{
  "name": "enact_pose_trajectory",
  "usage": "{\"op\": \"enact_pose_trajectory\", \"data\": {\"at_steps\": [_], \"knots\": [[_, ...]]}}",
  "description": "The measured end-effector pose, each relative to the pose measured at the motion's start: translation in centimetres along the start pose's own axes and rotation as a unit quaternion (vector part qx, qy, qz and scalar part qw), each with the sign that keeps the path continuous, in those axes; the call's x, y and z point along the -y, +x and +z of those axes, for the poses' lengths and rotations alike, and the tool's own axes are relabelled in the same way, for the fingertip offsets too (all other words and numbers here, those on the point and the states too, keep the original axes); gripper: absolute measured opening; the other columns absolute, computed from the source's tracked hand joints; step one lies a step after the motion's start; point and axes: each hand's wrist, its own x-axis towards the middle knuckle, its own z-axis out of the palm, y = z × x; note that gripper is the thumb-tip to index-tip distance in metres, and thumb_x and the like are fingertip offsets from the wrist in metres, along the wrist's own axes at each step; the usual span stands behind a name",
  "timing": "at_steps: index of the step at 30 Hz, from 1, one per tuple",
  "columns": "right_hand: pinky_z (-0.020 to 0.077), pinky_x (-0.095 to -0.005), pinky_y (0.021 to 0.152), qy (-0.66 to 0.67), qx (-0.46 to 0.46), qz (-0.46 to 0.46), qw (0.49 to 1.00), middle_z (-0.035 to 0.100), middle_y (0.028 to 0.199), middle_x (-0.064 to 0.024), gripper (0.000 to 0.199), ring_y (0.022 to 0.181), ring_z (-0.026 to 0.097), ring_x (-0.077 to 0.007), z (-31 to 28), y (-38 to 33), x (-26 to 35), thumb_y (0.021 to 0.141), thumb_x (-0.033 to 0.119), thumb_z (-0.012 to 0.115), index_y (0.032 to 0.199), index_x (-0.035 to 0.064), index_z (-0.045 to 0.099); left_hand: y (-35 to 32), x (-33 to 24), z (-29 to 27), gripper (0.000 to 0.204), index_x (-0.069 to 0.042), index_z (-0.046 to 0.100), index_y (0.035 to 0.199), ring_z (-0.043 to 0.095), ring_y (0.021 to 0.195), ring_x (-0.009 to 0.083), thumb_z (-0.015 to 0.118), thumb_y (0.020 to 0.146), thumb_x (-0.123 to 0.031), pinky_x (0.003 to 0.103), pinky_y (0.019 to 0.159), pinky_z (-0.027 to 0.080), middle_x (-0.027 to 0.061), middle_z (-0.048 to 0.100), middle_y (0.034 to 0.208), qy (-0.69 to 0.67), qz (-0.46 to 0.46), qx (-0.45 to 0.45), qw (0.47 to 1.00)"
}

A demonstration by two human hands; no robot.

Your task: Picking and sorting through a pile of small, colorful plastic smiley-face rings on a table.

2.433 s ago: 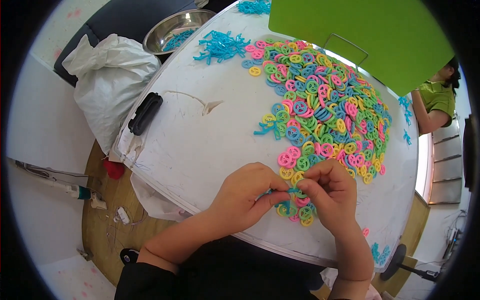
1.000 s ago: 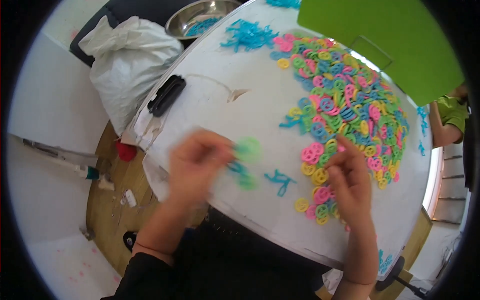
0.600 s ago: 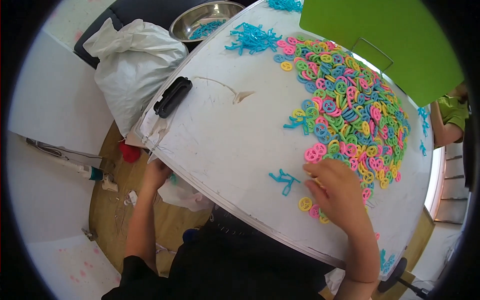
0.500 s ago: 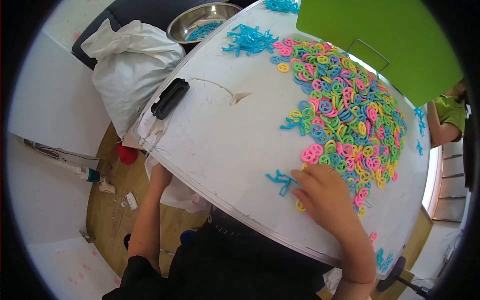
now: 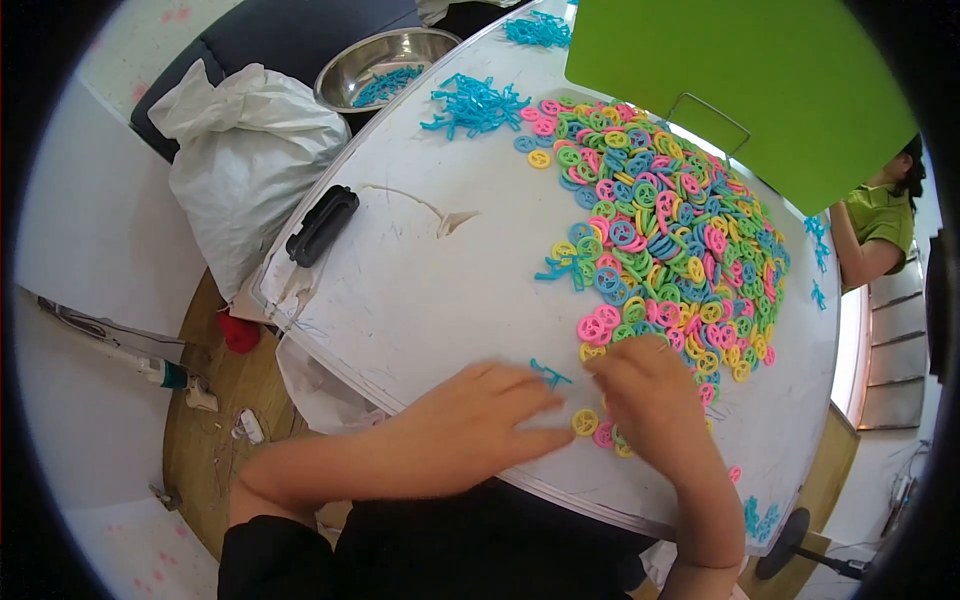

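Observation:
My left hand is above the near part of the white table, fingers stretched toward the right and thumb apart, slightly blurred and holding nothing visible. Just beyond its fingertips is a small blue plastic piece with thin arms. My right hand is at the near edge of a heap of colourful plastic wheel-shaped rings. Its fingers are curled together; what they hold, if anything, is hidden. Between the two hands lie a yellow ring and a pink ring.
Blue plastic pieces are piled at the far left, near a steel bowl. A black tray-like object and a white sack are at the left. A green board stands behind the heap; another person sits at right.
My left hand has come up from below the table's left edge to beside my right hand. Fewer blue pieces show near my right fingers, which have curled in. The view has shifted slightly.

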Motion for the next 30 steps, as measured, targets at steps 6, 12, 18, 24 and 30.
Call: {"op": "enact_pose_trajectory", "data": {"at_steps": [6,12,18,24,30], "knots": [[0.0488,-0.0387,0.068,0.035,-0.089,0.1,0.99,0.064,0.083,-0.0111,0.016,0.076,0.061,-0.0278,-2.4,0.1,-3.3,0.083,-0.004,0.068,0.098,0.0021,0.069,2.4,3.6,2.1,0.031,-0.011,0.068,0.113,0.06,0.103,0.0268,0.063,0.083,-0.01,0.038,0.083,0.051,0.007,0.062,0.111,0.228,0.014,0.008,0.974],[0.0508,-0.0392,0.075,0.03,-0.04,0.093,0.994,0.065,0.091,-0.0107,0.017,0.084,0.062,-0.0292,-0.6,0.5,-4.2,0.083,0.001,0.07,0.1,0.0034,0.069,2.3,3.7,1.5,0.015,-0.009,0.065,0.098,0.059,0.095,0.0281,0.064,0.084,-0.013,0.038,0.079,0.05,0.0091,0.058,0.102,0.193,-0.029,0.041,0.98],[0.0504,-0.0404,0.079,-0.024,-0.015,0.047,0.998,0.062,0.096,-0.0098,0.024,0.094,0.061,-0.0307,1.1,2.5,-2.9,0.079,0.009,0.077,0.1,0.0029,0.069,3.1,5.1,0.9,0.019,-0.007,0.062,0.095,0.061,0.094,0.0296,0.073,0.08,-0.012,0.04,0.076,0.051,0.01,0.061,0.099,0.099,-0.022,-0.141,0.985],[0.0482,-0.0415,0.076,-0.06,-0.005,0.046,0.997,0.058,0.09,-0.0098,0.024,0.089,0.058,-0.0303,2.7,2.9,-3.1,0.075,0.011,0.079,0.094,0.002,0.067,5.8,4.4,-0.6,0.023,-0.004,0.064,0.107,0.068,0.077,0.0236,0.073,0.087,-0.01,0.033,0.075,0.053,0.0108,0.068,0.085,-0.093,-0.171,-0.162,0.967],[0.0511,-0.0346,0.07,0.125,-0.009,0.177,0.976,0.064,0.088,-0.006,0.018,0.083,0.064,-0.0211,0.7,2.6,-2.8,0.082,0.008,0.078,0.092,0.0021,0.065,6.2,5.9,1.4,0.021,0.001,0.064,0.116,0.066,0.088,0.0106,0.062,0.097,-0.008,0.028,0.077,0.054,0.0077,0.072,0.098,-0.333,-0.226,-0.208,0.891]]}}
